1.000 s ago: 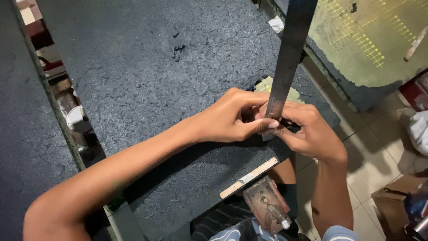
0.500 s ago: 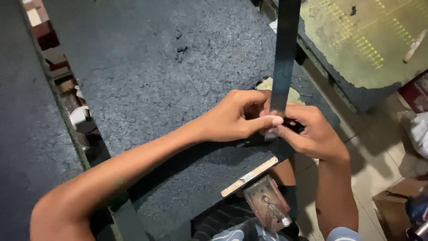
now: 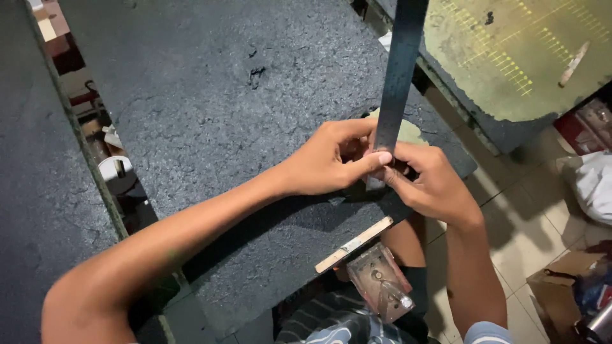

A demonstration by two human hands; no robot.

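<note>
the worktop [image 3: 210,108] is a dark, rough, pitted slab that fills most of the view. on its near edge lies a pale wooden stick [image 3: 354,244], jutting slightly past the rim. a pale greenish scrap [image 3: 410,130] rests near the far right corner. a long dark strip [image 3: 396,83] stands with its lower end on the surface. beyond a gap sits a second worktop [image 3: 510,57], covered in a worn yellow-green mat.

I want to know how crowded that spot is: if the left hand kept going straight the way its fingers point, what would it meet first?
The left hand points rightward at the upright metal ruler, which its fingertips seem to already touch; the right hand is just behind.
</note>
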